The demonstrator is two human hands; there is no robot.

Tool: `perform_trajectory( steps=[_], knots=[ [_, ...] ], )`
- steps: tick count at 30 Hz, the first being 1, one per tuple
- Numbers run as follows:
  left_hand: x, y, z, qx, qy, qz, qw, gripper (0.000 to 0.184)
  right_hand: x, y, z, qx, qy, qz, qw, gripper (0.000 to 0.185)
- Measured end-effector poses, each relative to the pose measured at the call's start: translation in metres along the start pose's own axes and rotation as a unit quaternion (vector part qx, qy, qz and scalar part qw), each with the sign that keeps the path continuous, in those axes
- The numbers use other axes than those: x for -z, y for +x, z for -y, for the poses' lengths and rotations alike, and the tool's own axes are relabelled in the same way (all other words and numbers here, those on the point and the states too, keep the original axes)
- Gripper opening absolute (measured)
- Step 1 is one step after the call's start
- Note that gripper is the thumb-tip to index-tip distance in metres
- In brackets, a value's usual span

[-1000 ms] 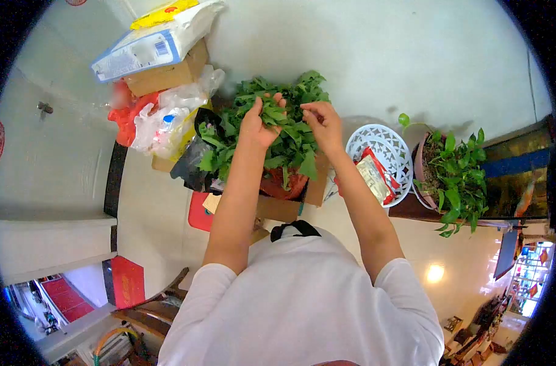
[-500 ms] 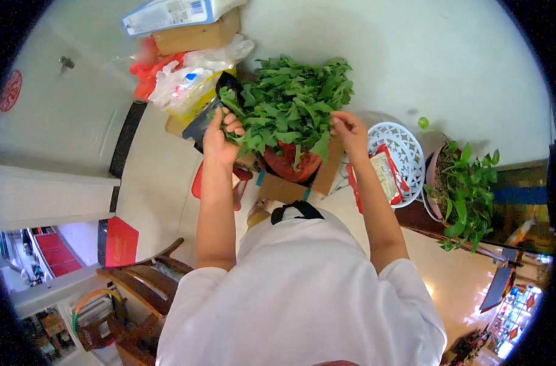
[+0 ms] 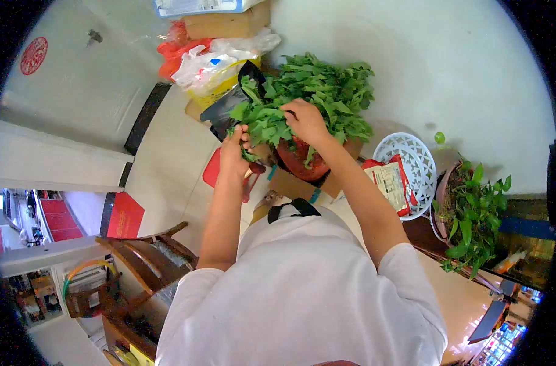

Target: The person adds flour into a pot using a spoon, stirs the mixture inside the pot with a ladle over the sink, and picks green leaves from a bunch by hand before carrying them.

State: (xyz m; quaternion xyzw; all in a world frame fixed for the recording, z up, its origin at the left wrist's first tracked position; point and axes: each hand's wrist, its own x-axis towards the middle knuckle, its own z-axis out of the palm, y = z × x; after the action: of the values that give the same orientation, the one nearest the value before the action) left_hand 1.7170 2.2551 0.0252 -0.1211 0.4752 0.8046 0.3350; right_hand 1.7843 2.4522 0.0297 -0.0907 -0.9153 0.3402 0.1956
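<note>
A big heap of leafy greens [image 3: 333,91] rises from a red bag [image 3: 302,160] in an open cardboard box [image 3: 293,185]. My left hand [image 3: 234,149] is closed on some green stems and leaves, left of the bag and above a red plastic item [image 3: 214,168]. Over the left front part of the heap, my right hand [image 3: 305,120] has its fingers bent together at the leaves; what they pinch, if anything, is too small to tell.
White, red and yellow plastic bags [image 3: 214,67] lie at the upper left below a cardboard box [image 3: 229,23]. On the right are a white lattice basket [image 3: 425,177], a red packet [image 3: 390,183] and a potted plant [image 3: 473,213]. A wooden chair [image 3: 137,274] stands lower left.
My right hand has moved left from the heap's right edge onto the leaves near my left hand. The camera view has shifted, so the surroundings sit further right.
</note>
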Motion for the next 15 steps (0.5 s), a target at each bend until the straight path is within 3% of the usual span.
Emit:
perform_trajectory(
  steps=[1, 3, 5, 8, 9, 10, 11, 12, 13, 15],
  knots=[
    [0.001, -0.002, 0.005, -0.004, -0.002, -0.003, 1.000, 0.018, -0.006, 0.006, 0.001, 0.004, 0.002, 0.002, 1.000, 0.015],
    [0.001, -0.006, 0.011, -0.006, 0.003, -0.013, 1.000, 0.016, -0.020, 0.017, -0.001, -0.077, -0.102, 0.065, 0.990, 0.016],
    [0.005, -0.008, 0.014, -0.015, 0.010, -0.015, 1.000, 0.016, -0.028, 0.021, -0.009, -0.073, -0.110, 0.085, 0.988, 0.017],
    [-0.015, -0.026, 0.010, -0.127, 0.221, -0.063, 0.965, 0.018, -0.035, 0.018, -0.027, -0.050, -0.086, 0.085, 0.991, 0.018],
    [-0.016, -0.022, 0.012, -0.130, 0.216, -0.068, 0.965, 0.018, -0.035, 0.016, -0.033, -0.032, -0.051, 0.068, 0.996, 0.018],
    [-0.014, -0.016, 0.015, -0.315, 0.416, -0.061, 0.851, 0.020, -0.036, 0.012, -0.039, -0.018, -0.005, 0.058, 0.998, 0.018],
    [-0.018, -0.016, 0.015, -0.469, 0.582, -0.048, 0.663, 0.025, -0.034, 0.009, -0.039, -0.015, -0.005, 0.063, 0.998, 0.018],
    [-0.026, -0.019, 0.015, -0.483, 0.637, -0.042, 0.599, 0.028, -0.032, 0.007, -0.039, -0.014, -0.012, 0.071, 0.997, 0.019],
    [-0.033, -0.015, 0.017, -0.483, 0.636, -0.046, 0.601, 0.028, -0.030, 0.006, -0.039, -0.013, -0.020, 0.078, 0.997, 0.020],
    [-0.048, -0.003, 0.022, -0.522, 0.703, 0.011, 0.482, 0.031, -0.028, 0.001, -0.038, -0.002, -0.029, 0.089, 0.996, 0.022]
  ],
)
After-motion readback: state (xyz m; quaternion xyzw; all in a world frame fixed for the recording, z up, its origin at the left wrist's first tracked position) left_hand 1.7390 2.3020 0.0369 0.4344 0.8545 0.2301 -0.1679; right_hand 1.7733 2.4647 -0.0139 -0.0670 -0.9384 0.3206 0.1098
